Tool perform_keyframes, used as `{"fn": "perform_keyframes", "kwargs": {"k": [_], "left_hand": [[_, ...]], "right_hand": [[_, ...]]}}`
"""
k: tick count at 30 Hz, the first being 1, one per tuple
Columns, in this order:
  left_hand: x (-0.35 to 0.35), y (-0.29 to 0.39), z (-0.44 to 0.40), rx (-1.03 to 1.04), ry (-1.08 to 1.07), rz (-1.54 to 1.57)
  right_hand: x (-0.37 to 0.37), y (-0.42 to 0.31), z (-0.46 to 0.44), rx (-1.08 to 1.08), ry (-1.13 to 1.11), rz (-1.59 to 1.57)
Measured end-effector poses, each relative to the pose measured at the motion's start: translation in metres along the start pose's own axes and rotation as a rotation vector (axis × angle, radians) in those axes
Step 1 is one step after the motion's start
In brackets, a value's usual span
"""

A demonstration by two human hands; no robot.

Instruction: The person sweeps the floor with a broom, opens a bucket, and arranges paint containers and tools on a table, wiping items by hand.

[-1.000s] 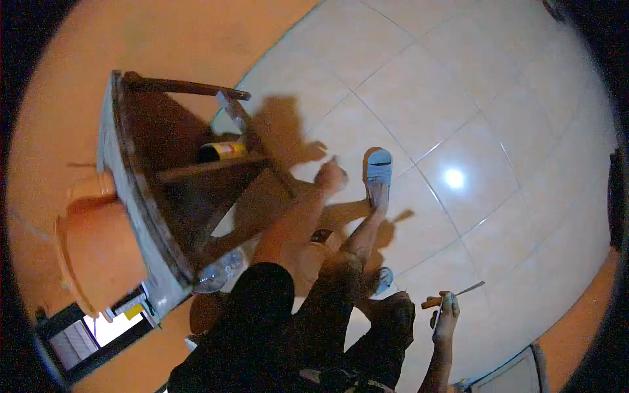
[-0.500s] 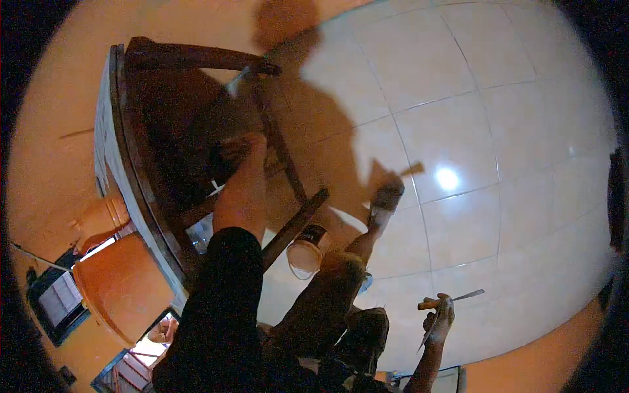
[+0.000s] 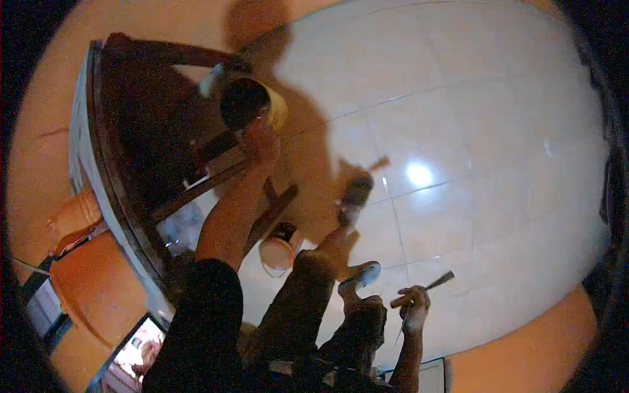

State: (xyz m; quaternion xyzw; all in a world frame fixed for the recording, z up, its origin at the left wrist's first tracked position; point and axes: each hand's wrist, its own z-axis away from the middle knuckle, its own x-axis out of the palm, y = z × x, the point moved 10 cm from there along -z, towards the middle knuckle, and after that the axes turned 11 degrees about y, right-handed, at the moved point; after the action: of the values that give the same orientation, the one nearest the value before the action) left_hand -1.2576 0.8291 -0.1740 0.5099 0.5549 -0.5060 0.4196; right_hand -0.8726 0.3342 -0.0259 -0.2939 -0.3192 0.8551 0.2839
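My left hand [image 3: 262,141] is closed on the rim of a yellow can [image 3: 278,110], which is tilted with its dark opening showing, beside the dark wooden table [image 3: 157,62]. Between the fingers of my right hand [image 3: 414,306] is a paintbrush [image 3: 440,280] with a light wooden handle. A thin pointed tool also sticks out below that hand; what it is, I cannot make out. A small pail [image 3: 278,253] with a wire handle stands on the floor near my legs.
An orange plastic chair or tub [image 3: 95,281] is at the lower left, beyond the table's pale edge. Clear plastic [image 3: 180,226] lies under the table. My sandalled foot [image 3: 368,274] rests on the tiled floor [image 3: 472,209].
My left hand moved from over the floor to the table's shelf, where the can lay, and now holds the can outside it. My right hand still holds the brush, turned slightly.
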Motion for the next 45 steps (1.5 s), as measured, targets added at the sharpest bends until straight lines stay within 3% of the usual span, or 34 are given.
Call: {"fn": "perform_keyframes", "kwargs": {"k": [2,3,4,7,10,13,14,17,18,19,21,24,25,26,29,31,32,33,38,40,45], "left_hand": [[-0.004,0.05,0.023,0.26,0.149,0.096],[-0.053,0.081,0.033,0.349,0.184,0.219],[-0.104,0.113,0.052,0.435,0.221,0.347],[-0.156,0.176,0.115,0.835,-0.149,0.282],[-0.211,0.194,0.202,1.151,-0.048,0.436],[-0.264,0.178,0.283,1.316,-0.132,0.467],[-0.284,0.172,0.305,1.343,-0.006,0.627],[-0.309,0.17,0.37,1.452,0.053,0.505],[-0.311,0.195,0.336,1.483,0.073,0.512],[-0.326,0.236,0.331,1.555,0.08,0.517],[-0.334,0.228,0.35,1.646,0.054,0.527],[-0.352,0.193,0.381,1.692,-0.043,0.489],[-0.347,0.242,0.403,1.715,-0.099,0.425],[-0.351,0.241,0.405,1.714,-0.104,0.42],[-0.35,0.232,0.419,1.715,-0.098,0.374],[-0.328,0.214,0.431,1.739,-0.123,0.306],[-0.34,0.216,0.428,1.722,-0.249,0.349],[-0.338,0.218,0.432,1.712,-0.217,0.354],[-0.362,0.193,0.424,1.624,-0.147,0.395],[-0.384,0.171,0.428,1.688,-0.056,0.428],[-0.462,0.135,0.421,1.593,-0.189,0.506]], "right_hand": [[0.018,-0.001,0.012,-0.011,-0.006,-0.114],[0.039,-0.002,0.017,0.291,-0.034,-0.32],[0.042,-0.014,0.018,0.287,-0.048,-0.291],[0.05,-0.044,0.012,0.183,-0.019,-0.174],[0.037,-0.069,-0.002,-0.037,-0.013,-0.281],[0.016,-0.077,0.002,-0.2,-0.066,-0.311],[0.008,-0.079,0.014,-0.147,-0.082,-0.247],[-0.018,-0.045,0.027,-0.154,-0.108,-0.315],[-0.005,-0.067,-0.005,-0.149,-0.149,-0.262],[-0.039,-0.076,-0.024,-0.134,-0.124,-0.298],[-0.049,-0.045,-0.004,-0.076,-0.116,-0.329],[-0.045,-0.027,0.056,-0.14,-0.139,-0.388],[-0.077,-0.004,0.016,-0.134,-0.161,-0.441],[-0.075,-0.001,0.018,-0.141,-0.161,-0.464],[-0.071,0.013,0.034,-0.16,-0.12,-0.299],[-0.056,0.038,0.051,-0.033,-0.194,-0.178],[-0.046,0.036,0.055,-0.152,-0.211,-0.17],[-0.043,0.035,0.063,-0.27,-0.22,-0.166],[-0.034,0.008,0.091,-0.346,-0.226,-0.027],[-0.034,-0.004,0.11,-0.43,-0.237,-0.055],[-0.06,-0.068,0.171,-0.43,-0.328,0.201]]}}
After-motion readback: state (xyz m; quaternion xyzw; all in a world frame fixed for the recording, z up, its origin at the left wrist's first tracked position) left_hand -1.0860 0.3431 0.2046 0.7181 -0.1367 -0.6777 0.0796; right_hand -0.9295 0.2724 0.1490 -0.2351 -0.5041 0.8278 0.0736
